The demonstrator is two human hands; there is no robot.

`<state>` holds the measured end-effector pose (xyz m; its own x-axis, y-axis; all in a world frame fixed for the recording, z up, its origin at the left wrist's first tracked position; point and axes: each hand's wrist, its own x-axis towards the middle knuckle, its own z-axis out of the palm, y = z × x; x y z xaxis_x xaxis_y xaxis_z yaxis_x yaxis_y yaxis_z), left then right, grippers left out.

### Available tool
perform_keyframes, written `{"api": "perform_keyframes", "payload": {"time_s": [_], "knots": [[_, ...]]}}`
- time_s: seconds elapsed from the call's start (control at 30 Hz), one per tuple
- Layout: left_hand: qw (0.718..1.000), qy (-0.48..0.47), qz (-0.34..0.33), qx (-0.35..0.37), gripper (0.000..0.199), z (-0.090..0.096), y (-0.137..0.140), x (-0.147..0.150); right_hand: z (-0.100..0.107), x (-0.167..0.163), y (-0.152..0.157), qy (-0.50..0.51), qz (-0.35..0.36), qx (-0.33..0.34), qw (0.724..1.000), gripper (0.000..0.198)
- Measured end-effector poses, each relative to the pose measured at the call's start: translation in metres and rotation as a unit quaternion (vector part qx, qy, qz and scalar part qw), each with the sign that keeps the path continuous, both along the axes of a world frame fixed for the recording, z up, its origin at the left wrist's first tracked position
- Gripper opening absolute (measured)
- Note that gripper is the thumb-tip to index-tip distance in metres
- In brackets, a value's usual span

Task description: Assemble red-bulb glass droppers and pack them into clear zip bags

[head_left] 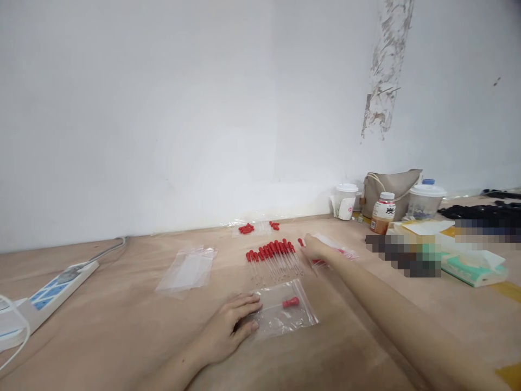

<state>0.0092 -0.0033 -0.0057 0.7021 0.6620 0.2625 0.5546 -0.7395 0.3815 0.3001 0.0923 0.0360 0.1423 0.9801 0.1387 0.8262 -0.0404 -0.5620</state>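
Observation:
My left hand (234, 326) lies with its fingers stretched out, thumb apart, fingertips on the left edge of a clear zip bag (271, 323). Inside that bag is one dropper with a red bulb (291, 302). Farther off, my right hand (314, 248) has its fingers drawn together at a dropper (300, 242), whose red bulb shows by the fingertips; its stem is hidden. Left of it is a row of glass droppers (272, 252), red bulbs away from me. Bagged red-bulbed droppers (321, 263) lie under and beside my right hand.
Flat clear bags (189, 270) lie left of the row. Loose red bulbs (246, 228) are near the wall. A power strip (52, 296) stands far left. At right are a lidded cup (345, 201), a bottle (383, 214), a grey pouch (394, 190) and a tissue pack (474, 269).

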Motion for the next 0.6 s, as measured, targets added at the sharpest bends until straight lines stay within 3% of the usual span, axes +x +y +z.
{"api": "perform_keyframes", "payload": {"time_s": [0.13, 0.2, 0.3, 0.37, 0.6], "knots": [[1.000, 0.003, -0.001, 0.000, 0.035, 0.002, -0.001, 0.001, -0.011, 0.016, -0.037, 0.107, 0.006, 0.020, 0.994, 0.048], [1.000, 0.004, -0.003, -0.002, 0.034, 0.003, 0.000, 0.001, -0.027, 0.018, -0.056, 0.307, 0.019, 0.099, 0.946, 0.054], [1.000, 0.003, -0.005, -0.007, 0.033, 0.003, 0.000, 0.002, -0.051, 0.016, -0.074, 0.454, -0.007, 0.161, 0.876, 0.058], [1.000, 0.003, -0.005, -0.011, 0.033, 0.004, 0.001, 0.002, -0.061, 0.014, -0.078, 0.493, -0.017, 0.175, 0.852, 0.055], [1.000, 0.008, -0.002, -0.019, 0.031, 0.004, 0.002, 0.002, -0.072, -0.003, -0.079, 0.540, 0.011, 0.158, 0.827, 0.049]]}}
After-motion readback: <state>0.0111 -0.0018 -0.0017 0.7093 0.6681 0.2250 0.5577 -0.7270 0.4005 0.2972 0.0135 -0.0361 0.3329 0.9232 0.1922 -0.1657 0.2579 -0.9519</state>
